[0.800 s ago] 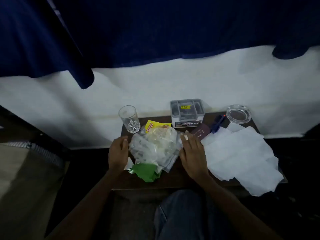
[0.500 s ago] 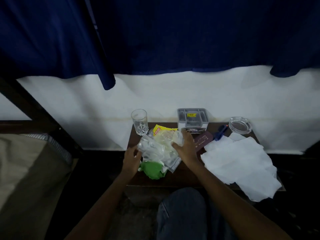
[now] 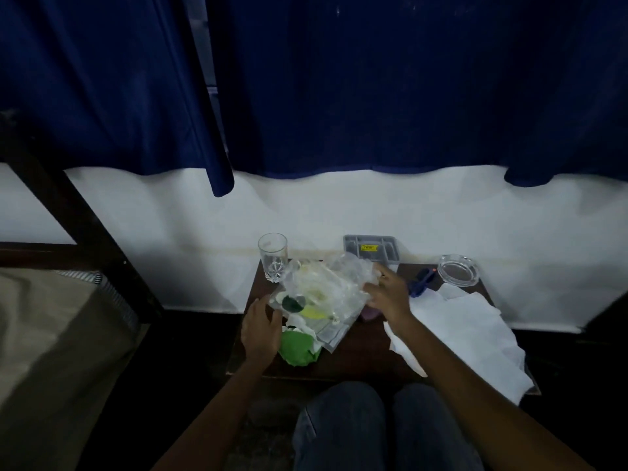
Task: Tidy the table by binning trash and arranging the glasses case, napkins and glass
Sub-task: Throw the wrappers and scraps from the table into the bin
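Trash bundle (image 3: pixel 323 294): clear plastic wrappers, tilted over the left half of the counter (image 3: pixel 360 355), between your hands.
Left hand (image 3: pixel 260 329): your fingers curl round the bundle's near-left edge.
Right hand (image 3: pixel 387 294): your fingers clutch its right side.
Glass (image 3: pixel 272 256): upright at the far-left corner.
Napkins (image 3: pixel 475 331): spread on the right, overhanging the near edge.
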The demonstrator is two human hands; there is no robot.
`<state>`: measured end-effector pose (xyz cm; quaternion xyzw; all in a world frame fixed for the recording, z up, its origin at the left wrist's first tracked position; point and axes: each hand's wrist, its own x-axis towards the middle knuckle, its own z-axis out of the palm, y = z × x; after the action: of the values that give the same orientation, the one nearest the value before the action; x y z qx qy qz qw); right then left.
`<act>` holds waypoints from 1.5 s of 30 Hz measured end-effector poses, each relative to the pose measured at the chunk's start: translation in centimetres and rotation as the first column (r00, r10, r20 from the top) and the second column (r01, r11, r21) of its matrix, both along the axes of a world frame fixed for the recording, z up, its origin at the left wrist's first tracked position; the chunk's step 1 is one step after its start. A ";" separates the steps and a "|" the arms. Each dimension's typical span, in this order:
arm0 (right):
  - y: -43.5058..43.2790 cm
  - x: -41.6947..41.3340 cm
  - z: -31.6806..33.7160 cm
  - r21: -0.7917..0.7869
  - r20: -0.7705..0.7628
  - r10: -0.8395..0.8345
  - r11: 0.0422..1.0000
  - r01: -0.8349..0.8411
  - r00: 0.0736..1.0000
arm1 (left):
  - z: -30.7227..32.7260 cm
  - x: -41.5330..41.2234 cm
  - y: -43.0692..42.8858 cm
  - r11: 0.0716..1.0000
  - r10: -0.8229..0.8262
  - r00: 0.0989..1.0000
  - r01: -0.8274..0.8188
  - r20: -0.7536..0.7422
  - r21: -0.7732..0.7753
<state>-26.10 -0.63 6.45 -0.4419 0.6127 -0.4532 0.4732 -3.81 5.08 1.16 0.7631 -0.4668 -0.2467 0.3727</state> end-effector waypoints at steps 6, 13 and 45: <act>2.6 -8.5 2.8 0.019 0.234 -0.016 1.000 0.012 0.972 | 2.7 -5.3 -0.8 0.964 -0.117 0.993 0.118 0.017 -0.239; 4.9 -19.4 2.5 0.099 0.255 -0.312 0.950 0.296 0.915 | 4.8 -19.9 -2.4 0.882 -0.443 0.867 0.375 -0.229 -0.286; 13.2 -34.8 -7.8 0.358 0.062 -0.625 0.742 0.567 0.778 | -0.3 -33.7 3.5 0.867 -0.478 0.790 0.496 -0.384 -0.059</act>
<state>-60.85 12.53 -1.37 -0.0969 0.7422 -0.5130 0.4202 -37.52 8.55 0.90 0.5615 -0.5590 -0.4899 0.3636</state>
